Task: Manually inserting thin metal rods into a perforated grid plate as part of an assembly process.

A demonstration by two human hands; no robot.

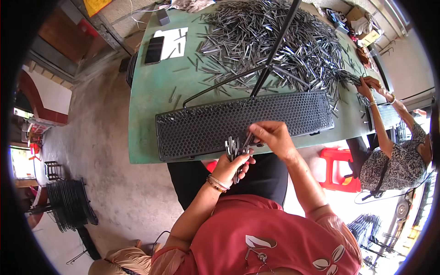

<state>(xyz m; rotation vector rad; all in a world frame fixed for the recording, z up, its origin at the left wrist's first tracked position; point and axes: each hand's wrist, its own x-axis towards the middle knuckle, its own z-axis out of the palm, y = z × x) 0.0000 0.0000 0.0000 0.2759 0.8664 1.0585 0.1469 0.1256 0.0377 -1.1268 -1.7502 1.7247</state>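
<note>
Right now, in the head view, clutching a bundle (233, 146) of dark metal strips in the left hand (230, 167), with thumb and fingers clamped firmly round it. Sticking out above and below that grip, fanning slightly at the top. Then, just right of the left hand and a touch farther out, pinching a thin strip (249, 138) with the right hand (275, 137), thumb and forefinger together close beside the bundle's upper ends; too small to tell if it's one piece or more. Look straight beyond both hands for a black perforated panel (247, 120), lying along the near side of the green table (145, 110). Follow on past that to a black stand (267, 68) with spread legs, and behind it, well ahead of the right hand, to a big, glinting pile (275, 39) of strips. Glance far ahead and left of the left hand for a phone (154, 49) beside white paper (170, 36). Swing well right of the right hand to catch a co-worker's hands (365, 90) at the pile's edge, and nearer in, a red stool (338, 176).
</note>
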